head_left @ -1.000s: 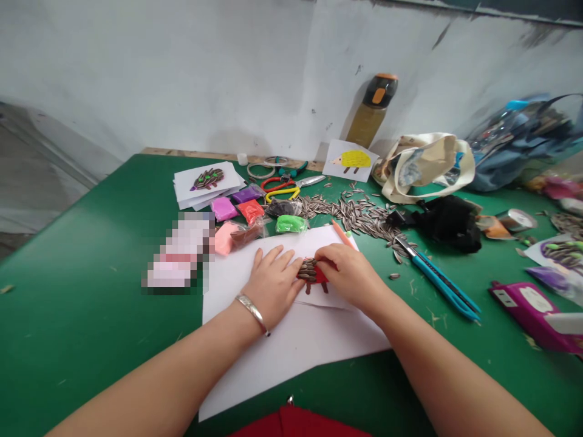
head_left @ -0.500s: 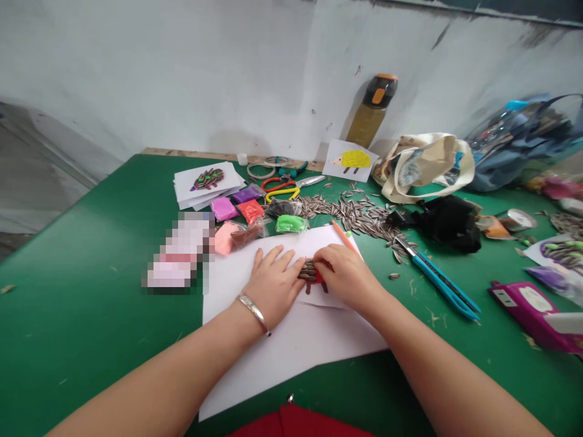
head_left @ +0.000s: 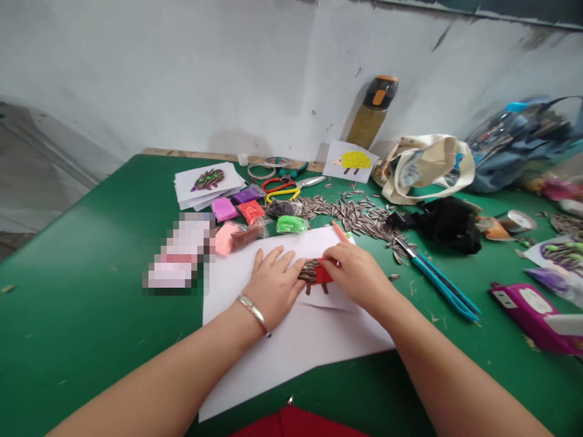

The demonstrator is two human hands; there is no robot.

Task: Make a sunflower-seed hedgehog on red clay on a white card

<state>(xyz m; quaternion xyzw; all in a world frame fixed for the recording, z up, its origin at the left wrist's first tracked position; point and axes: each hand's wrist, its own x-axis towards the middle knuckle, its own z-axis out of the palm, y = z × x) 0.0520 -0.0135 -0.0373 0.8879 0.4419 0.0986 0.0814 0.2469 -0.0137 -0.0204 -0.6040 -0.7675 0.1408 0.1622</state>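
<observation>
A small card [head_left: 325,298] lies on large white paper [head_left: 268,355]. On it is an animal figure with a red body [head_left: 325,276] and brown legs; its left part carries rows of striped sunflower seeds [head_left: 310,271]. My left hand [head_left: 273,282] rests flat with fingers spread, its fingertips by the seeds, covering the figure's left end. Fingers pinched together, my right hand [head_left: 353,267] is at the upper right of the red body. Whatever is between those fingertips is hidden. An orange pencil [head_left: 339,230] lies just beyond this hand.
Loose sunflower seeds [head_left: 364,212] are heaped behind the paper. Bagged coloured clay [head_left: 291,224], scissors [head_left: 291,189] and a finished seed card [head_left: 209,179] lie back left. A blue utility knife [head_left: 439,279] and purple box [head_left: 532,315] lie right. A bottle [head_left: 373,112] stands against the wall.
My right hand has shifted slightly right, away from the seeds, so more of the red body shows. My left hand has stayed in place.
</observation>
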